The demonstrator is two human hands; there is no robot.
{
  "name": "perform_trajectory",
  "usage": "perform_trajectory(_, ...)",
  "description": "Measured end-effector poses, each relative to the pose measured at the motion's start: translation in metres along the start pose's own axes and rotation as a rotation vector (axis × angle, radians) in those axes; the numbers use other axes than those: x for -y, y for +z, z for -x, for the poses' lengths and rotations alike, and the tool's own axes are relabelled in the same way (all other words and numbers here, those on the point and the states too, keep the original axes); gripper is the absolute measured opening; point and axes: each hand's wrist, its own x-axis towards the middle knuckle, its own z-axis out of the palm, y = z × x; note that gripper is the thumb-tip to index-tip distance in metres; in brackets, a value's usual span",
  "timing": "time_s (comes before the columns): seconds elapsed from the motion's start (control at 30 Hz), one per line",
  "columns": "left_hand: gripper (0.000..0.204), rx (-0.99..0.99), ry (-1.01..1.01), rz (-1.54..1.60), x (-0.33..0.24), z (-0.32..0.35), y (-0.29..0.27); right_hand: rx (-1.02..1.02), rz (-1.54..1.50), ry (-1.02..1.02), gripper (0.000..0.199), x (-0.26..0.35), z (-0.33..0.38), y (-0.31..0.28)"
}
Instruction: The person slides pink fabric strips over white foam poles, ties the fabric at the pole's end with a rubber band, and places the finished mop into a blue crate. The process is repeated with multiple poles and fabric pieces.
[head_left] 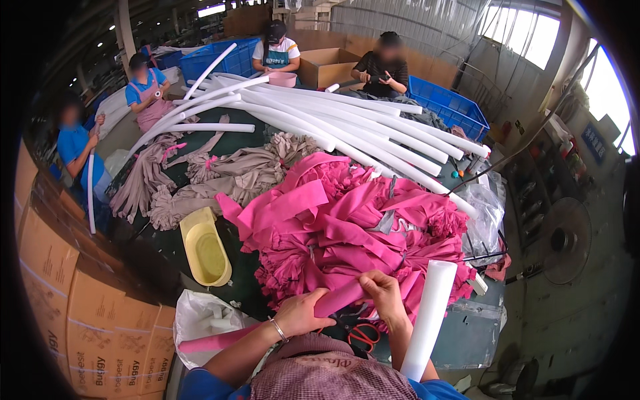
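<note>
A long pink fabric sleeve point(339, 297) runs across in front of my body, its tail passing under my left forearm. My left hand point(300, 313) is wrapped round it, a metal bangle on the wrist. At its upper end, my right hand point(383, 292) pinches the fabric between thumb and fingers. Whether a foam tube lies inside the sleeve cannot be seen. A thick white foam tube point(430, 310) leans upward beside my right forearm. Just below my hands lie red-handled scissors point(363, 335). Beyond my hands is a big heap of pink fabric strips point(333, 220).
Long white foam tubes point(360, 123) spread across the table's far side. Grey-brown fabric strips point(233, 170) and a yellow plastic tub point(205, 250) are left. A white plastic bag point(207, 317) hangs near-left, by cardboard boxes point(93, 327). Several co-workers surround the table; a fan point(563, 239) is right.
</note>
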Motion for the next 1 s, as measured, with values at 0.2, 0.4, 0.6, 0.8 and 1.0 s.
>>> perform_trajectory(0.2,0.058,-0.072,-0.019,0.077,0.0,-0.003,-0.005,0.183,-0.195,-0.178,0.015,0.01,0.006,0.016)
perform_trajectory(0.4,0.059,-0.042,-0.021,0.188,-0.005,-0.001,-0.004,0.087,-0.229,-0.102,0.008,0.003,0.004,0.018)
perform_trajectory(0.6,0.056,-0.146,0.046,0.177,-0.007,-0.006,-0.005,-0.083,0.284,-0.695,0.009,0.008,0.006,0.033)
perform_trajectory(0.8,0.044,-0.273,0.067,-0.03,0.0,0.002,-0.006,0.171,0.367,-0.649,0.025,0.002,0.013,0.042)
perform_trajectory(1.0,0.043,-0.27,-0.127,-0.054,0.018,0.047,-0.014,0.06,0.056,-0.395,0.012,-0.03,0.02,0.083)
